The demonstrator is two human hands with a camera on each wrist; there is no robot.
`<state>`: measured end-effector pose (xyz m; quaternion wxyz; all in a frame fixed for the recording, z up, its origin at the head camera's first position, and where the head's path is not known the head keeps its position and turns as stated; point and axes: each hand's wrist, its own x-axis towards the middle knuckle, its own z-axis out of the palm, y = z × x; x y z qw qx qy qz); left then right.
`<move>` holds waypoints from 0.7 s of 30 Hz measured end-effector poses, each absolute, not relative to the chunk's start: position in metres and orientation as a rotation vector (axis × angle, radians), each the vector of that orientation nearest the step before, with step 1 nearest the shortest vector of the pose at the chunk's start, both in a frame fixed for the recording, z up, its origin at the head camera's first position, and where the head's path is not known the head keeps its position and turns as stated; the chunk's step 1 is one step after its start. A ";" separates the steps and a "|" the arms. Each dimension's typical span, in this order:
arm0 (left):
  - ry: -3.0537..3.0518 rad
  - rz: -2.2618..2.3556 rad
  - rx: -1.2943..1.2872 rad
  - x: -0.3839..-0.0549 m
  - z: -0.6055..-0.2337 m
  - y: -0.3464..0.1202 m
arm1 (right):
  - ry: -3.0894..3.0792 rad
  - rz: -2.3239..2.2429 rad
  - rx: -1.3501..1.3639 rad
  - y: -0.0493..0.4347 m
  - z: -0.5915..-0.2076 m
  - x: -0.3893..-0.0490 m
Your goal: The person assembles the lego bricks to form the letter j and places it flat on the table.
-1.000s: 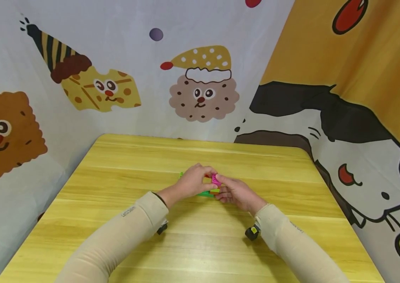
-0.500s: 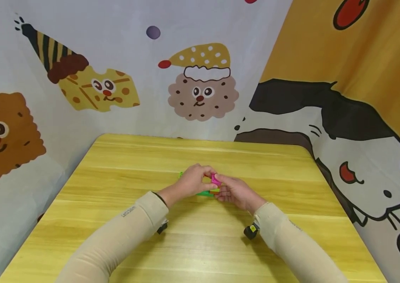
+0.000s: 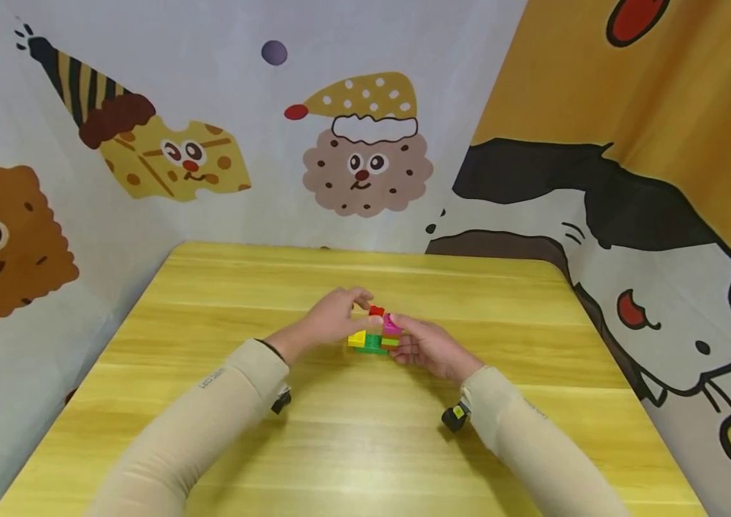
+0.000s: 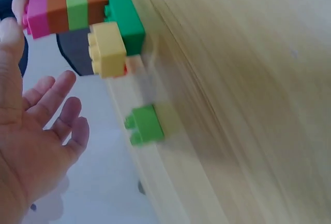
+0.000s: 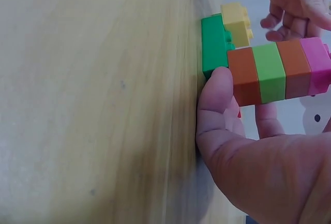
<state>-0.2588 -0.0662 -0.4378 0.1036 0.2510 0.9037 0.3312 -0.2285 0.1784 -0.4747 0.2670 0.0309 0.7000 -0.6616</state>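
Observation:
A small build of toy building blocks stands on the wooden table: a dark green block at the base, a yellow block on one end, and on the other a column of brown, light green, brown and pink blocks. A red block shows behind. My right hand holds the column, thumb near the pink top and fingers low by the base. My left hand is beside the build with its fingers spread and nothing in them; a gap separates it from the blocks in the left wrist view.
A loose light green block sits on the table apart from the build, on its far left side, hidden by the left hand in the head view. A cartoon-printed cloth hangs behind the table's far edge.
My left hand has let go of the pink block and drawn back to the left, uncovering the yellow, green and red blocks. The right hand keeps its hold.

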 end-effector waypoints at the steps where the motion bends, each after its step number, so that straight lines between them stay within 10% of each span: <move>1: 2.675 0.984 0.724 -0.260 -0.438 -0.069 | 1.891 -1.786 0.089 0.178 -0.475 -0.229; 21: 2.992 0.323 0.986 -0.287 -0.455 -0.077 | 1.903 -1.772 0.104 0.177 -0.474 -0.227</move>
